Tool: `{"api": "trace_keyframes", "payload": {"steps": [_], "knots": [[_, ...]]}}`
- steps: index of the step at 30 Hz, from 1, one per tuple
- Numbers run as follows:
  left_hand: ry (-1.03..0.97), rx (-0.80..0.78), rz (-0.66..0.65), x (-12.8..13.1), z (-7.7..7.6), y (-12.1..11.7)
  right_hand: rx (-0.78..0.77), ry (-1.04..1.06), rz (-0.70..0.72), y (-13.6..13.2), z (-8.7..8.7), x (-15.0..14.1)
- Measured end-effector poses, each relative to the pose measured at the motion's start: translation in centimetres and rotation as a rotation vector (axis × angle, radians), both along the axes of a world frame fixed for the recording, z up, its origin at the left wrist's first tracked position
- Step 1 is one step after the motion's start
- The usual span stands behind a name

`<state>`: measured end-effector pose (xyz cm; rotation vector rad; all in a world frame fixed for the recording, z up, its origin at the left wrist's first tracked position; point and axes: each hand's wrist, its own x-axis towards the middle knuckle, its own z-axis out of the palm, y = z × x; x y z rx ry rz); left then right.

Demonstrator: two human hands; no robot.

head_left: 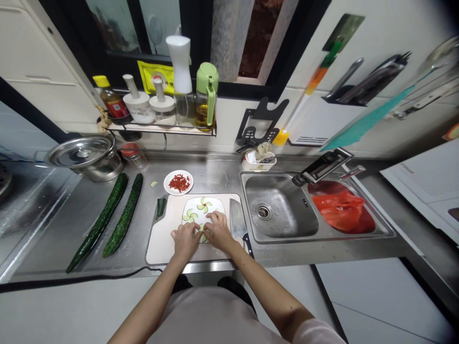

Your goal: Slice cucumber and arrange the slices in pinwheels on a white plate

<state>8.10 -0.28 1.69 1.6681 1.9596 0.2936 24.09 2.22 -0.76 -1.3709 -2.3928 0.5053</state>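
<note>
Both hands rest over the near edge of a white plate (215, 204) that sits on a pale cutting board (161, 239). Cucumber slices (205, 206) lie on the plate in flower-like groups. My left hand (185, 240) and my right hand (217, 231) meet, fingers curled and pinched together on cucumber slices at the plate's near rim. A cleaver (237, 220) lies on the board just right of my right hand. A dark cucumber end piece (160, 208) lies at the board's far left corner.
Two whole cucumbers (113, 215) lie left of the board. A small dish of chopped red chilli (178, 182) sits behind it. A steel pot (88, 156) stands far left. The sink (283, 210) with a red bag (342, 210) is on the right. A shelf of bottles (161, 102) hangs above.
</note>
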Motion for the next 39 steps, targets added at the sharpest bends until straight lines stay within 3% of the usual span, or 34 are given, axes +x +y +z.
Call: {"api": "trace_keyframes", "payload": {"steps": [8,26,33,39], "knots": [[-0.022,0.005,0.016,-0.2,0.2,0.1,-0.006,0.029,-0.060,-0.1,0.7,0.1],[-0.016,0.004,0.008,0.1,-0.5,-0.1,0.011,0.002,-0.022,-0.2,0.1,-0.3],[-0.097,0.094,0.076,0.0,0.3,-0.3,0.006,0.073,-0.144,0.3,1.9,0.3],[-0.144,0.242,0.161,-0.2,1.3,-0.6,0.057,0.158,-0.270,3.7,4.3,-0.3]]}}
